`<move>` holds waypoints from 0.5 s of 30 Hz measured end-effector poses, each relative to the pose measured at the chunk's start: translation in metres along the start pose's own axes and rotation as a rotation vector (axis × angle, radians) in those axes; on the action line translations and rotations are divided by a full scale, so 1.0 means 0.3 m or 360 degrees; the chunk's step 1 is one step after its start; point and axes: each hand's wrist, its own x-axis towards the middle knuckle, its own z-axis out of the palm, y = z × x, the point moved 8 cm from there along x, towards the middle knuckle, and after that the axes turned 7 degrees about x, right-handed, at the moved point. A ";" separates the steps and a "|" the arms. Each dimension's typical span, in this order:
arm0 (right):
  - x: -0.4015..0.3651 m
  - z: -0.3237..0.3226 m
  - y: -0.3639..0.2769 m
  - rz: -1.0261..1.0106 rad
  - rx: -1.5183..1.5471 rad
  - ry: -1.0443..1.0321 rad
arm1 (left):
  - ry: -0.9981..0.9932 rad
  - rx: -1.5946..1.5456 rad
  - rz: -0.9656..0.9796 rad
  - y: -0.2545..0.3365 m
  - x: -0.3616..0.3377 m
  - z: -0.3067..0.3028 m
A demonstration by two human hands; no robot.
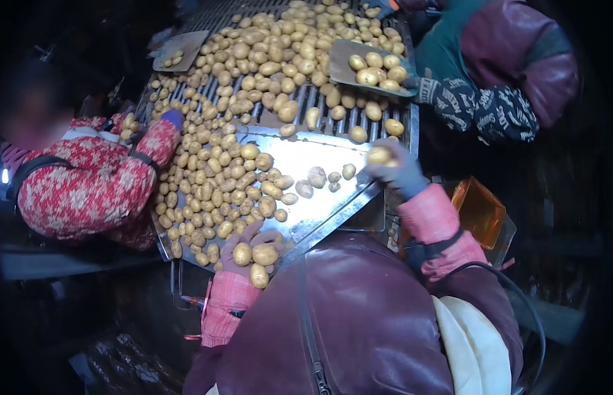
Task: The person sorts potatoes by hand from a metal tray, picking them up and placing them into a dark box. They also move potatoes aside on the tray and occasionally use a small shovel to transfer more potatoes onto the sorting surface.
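My left hand (252, 235), in a pale glove, is at the near edge of the metal sorting table with potatoes (264, 254) lying in the palm and against the fingers. Its fingers are partly hidden behind them. Above the table's right edge, my right hand (402, 172), in a grey glove, grips a potato (379, 155); a second one may be under the fingers. Between my hands, a few darker potatoes (316, 176) rest on the shiny metal plate (300, 148). To the left of the plate lies a dense heap of potatoes (217, 181).
Across the table, a roller conveyor (313, 99) carries many potatoes. A co-worker in a red patterned top (89, 178) reaches in from the left. Another person's sleeved arm (478, 105) at the right holds a scoop (346, 62) of potatoes. An orange crate (479, 214) stands at my right.
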 end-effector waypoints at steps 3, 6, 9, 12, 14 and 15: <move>0.027 0.430 0.008 0.0287 0.0229 -0.0590 | -0.0147 0.0026 0.0058 0.030 0.008 0.118; -0.027 0.721 -0.118 -0.0406 -0.0253 -0.0882 | -0.0115 -0.0158 0.0040 0.036 0.022 0.172; -0.126 0.909 -0.144 -0.0833 -0.0463 -0.1369 | -0.0187 -0.0262 0.0169 0.043 0.051 0.138; -0.064 0.921 -0.159 -0.0798 -0.0511 -0.1461 | -0.0272 -0.0378 0.0275 0.044 0.060 0.075; 0.080 0.875 -0.168 -0.1013 -0.0510 -0.1096 | -0.0303 -0.0451 0.0336 0.041 0.067 0.040; 0.171 0.835 -0.166 -0.1122 -0.0521 -0.0896 | -0.0331 -0.0490 0.0364 0.037 0.069 0.023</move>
